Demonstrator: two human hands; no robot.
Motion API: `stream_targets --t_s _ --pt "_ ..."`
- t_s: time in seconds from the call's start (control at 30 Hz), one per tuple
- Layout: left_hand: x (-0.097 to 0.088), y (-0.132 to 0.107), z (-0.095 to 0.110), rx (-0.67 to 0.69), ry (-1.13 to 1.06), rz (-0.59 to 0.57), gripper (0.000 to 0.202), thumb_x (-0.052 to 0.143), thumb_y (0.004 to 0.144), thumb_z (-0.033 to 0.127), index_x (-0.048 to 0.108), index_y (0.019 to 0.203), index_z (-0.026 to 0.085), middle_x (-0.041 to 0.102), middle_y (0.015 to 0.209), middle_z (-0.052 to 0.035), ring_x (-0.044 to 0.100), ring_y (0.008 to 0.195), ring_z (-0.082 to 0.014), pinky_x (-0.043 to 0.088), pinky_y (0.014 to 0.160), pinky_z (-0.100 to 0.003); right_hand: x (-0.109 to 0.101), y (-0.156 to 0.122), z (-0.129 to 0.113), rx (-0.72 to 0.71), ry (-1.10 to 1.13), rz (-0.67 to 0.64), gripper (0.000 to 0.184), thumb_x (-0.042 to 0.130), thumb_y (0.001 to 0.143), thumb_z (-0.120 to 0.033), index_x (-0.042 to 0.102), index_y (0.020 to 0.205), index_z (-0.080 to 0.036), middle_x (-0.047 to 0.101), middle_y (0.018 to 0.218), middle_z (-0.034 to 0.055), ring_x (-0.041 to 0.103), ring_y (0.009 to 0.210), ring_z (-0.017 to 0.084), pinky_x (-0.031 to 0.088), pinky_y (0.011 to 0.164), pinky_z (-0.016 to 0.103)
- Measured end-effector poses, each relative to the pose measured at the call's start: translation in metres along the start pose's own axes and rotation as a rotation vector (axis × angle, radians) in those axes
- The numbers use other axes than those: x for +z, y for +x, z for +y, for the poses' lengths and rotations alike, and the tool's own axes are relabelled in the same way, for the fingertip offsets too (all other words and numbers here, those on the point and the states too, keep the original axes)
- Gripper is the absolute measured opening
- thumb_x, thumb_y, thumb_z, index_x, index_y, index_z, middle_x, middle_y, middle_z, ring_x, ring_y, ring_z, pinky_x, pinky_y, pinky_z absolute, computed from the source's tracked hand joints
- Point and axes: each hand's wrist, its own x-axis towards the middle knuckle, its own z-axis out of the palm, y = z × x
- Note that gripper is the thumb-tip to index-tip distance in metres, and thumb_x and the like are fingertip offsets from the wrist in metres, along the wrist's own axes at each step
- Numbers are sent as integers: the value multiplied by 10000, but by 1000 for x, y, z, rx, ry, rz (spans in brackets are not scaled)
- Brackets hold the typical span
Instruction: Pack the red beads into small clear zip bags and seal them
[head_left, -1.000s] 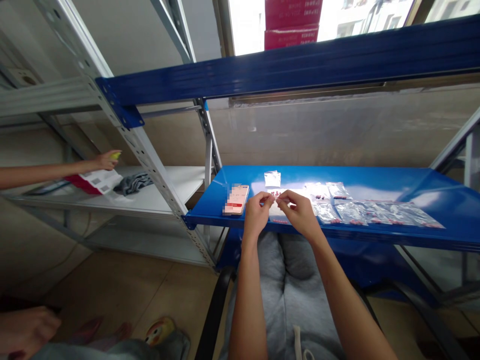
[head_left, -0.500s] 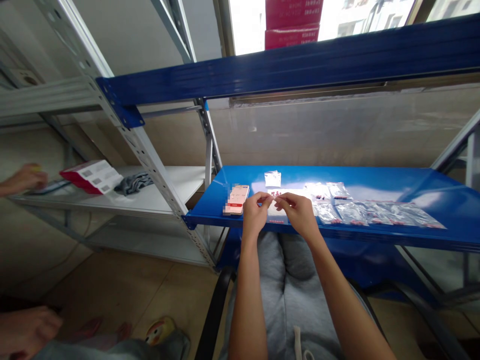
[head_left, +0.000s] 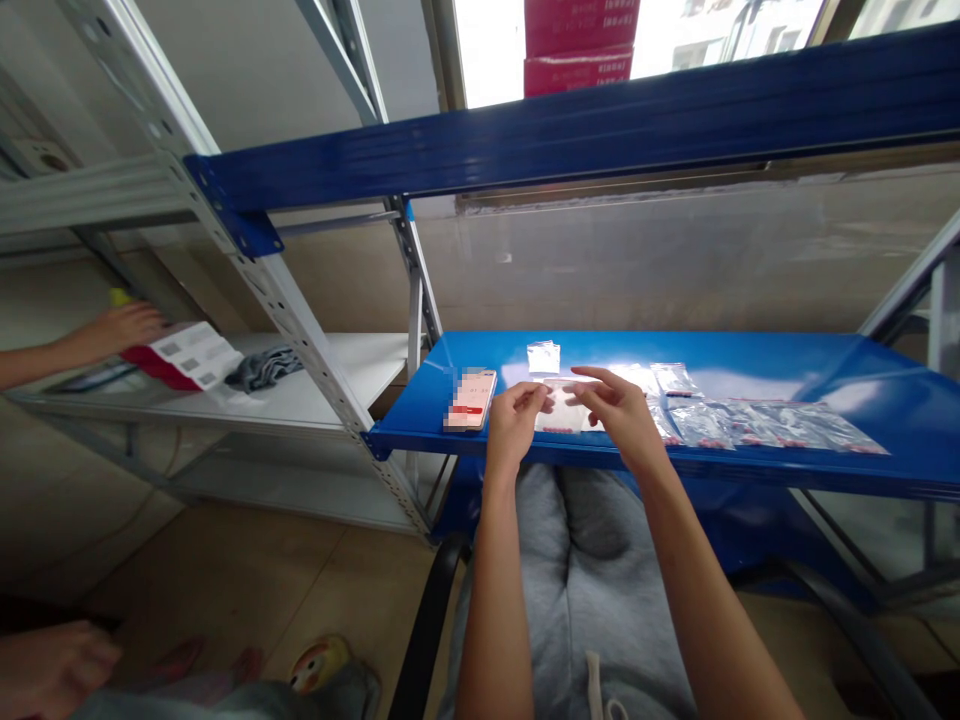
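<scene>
At the near left, another person's hand (head_left: 56, 665) was blurred above the floor; farther away, a co-worker's hand (head_left: 131, 325), with something yellow (head_left: 120, 297) beside it, was at a red and white box (head_left: 193, 355) on the white shelf (head_left: 349, 372). A crumpled grey cloth (head_left: 266, 370) lay just right of the box. A yellow slipper (head_left: 320, 660) showed on the floor nearer by.

On the blue shelf (head_left: 765, 360), a phone (head_left: 474, 400) lay toward the left end. Right of it, the left hand (head_left: 511, 425) pinched a small clear bag (head_left: 562, 418) between thumb and fingers; the bag was at the shelf's near edge, with red pieces along its bottom. A little stack of white packets (head_left: 544, 357) lay on the far side of it. The right hand (head_left: 621, 405) had its fingers parted over the bag's right side; whether they touched it was unclear. Farther right, a row of clear bags (head_left: 780, 425) with red pieces lay flat, overlapping, and another bag (head_left: 673, 378) lay behind the row's left part.
</scene>
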Motion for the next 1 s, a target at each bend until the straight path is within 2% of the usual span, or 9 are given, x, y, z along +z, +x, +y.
stream_targets --t_s 0.07,0.1,0.23,0.4,0.57,0.73,0.83,0.93,1.0 --pt "2 1 -2 1 -2 44 300 695 870 458 745 897 164 756 795 -65 723 756 -192 534 732 -289 -1 0 1 16 -5 -34 559 706 823 -532 661 1265 -193 773 900 80 718 807 232 485 539 265" --pt "3 1 -2 -5 -6 67 311 693 869 467 743 901 161 755 798 -66 720 748 -188 524 700 -277 -1 0 2 32 -10 -62 538 725 804 -512 671 1234 -193 773 919 82 708 794 221 492 547 267" --pt "8 2 -6 -40 -40 96 365 672 886 496 751 988 154 765 846 -83 722 773 -192 505 649 -258 -5 2 8 70 -18 -143 328 746 740 -422 717 952 -173 758 819 78 694 731 205 487 544 263" --pt "17 1 -14 -66 -1 16 353 728 866 428 765 1114 181 781 1039 -109 725 970 -233 547 807 -307 -20 5 13 58 -39 -37 303 720 750 -410 697 939 -174 753 778 74 707 707 212 492 524 268" --pt "41 14 -29 -68 92 -120 249 740 807 206 769 1053 180 771 884 -76 724 809 -199 555 740 -299 -52 16 20 27 -133 -13 323 734 746 -394 690 979 -175 745 733 57 695 674 203 534 531 286" --pt "96 52 -33 -91 197 -183 291 753 759 117 742 1045 162 754 817 -68 704 704 -185 541 681 -301 -104 40 35 92 -198 30 339 769 721 -363 708 982 -155 749 743 71 697 663 196 576 570 303" --pt "143 77 -39 -103 174 -261 292 762 740 76 729 1024 134 744 794 -63 688 656 -155 537 666 -279 -146 54 44 105 -245 69 470 777 712 -309 698 1152 -164 741 754 53 696 655 193 564 549 285" --pt "194 98 -51 -166 222 -339 338 784 743 94 715 1072 123 748 796 -57 686 650 -128 546 689 -258 -192 71 53 133 -381 113 499 790 706 -268 700 1182 -152 723 716 46 700 650 206 557 552 287" --pt "226 109 -59 -193 257 -363 293 808 733 107 723 1013 102 747 786 -69 689 648 -134 550 701 -263 -222 84 60 168 -507 165 524 815 694 -246 692 1191 -132 728 711 55 699 631 213 545 550 289"
